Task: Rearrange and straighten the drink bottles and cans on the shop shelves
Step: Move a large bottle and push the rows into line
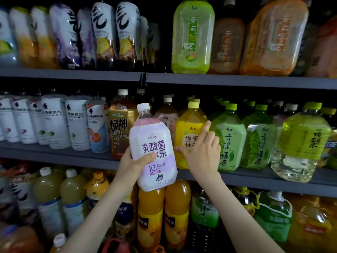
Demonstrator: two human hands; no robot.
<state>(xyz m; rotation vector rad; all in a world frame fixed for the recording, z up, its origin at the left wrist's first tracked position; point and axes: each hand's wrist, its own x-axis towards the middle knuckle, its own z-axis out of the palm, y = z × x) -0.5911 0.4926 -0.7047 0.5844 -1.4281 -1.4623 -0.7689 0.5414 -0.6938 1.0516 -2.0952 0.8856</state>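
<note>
Clamping the white bottle in left hand, right hand touches yellow bottle, grip spread.

Left hand grips a white-and-lilac plastic bottle before the shelves.
Right hand touches a yellow plastic bottle on the grey middle shelf.

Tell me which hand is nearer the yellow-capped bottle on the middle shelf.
Right. The right hand is spread over the front of the yellow bottle; the left hand grips the white and purple bottle, held just left of it.
</note>
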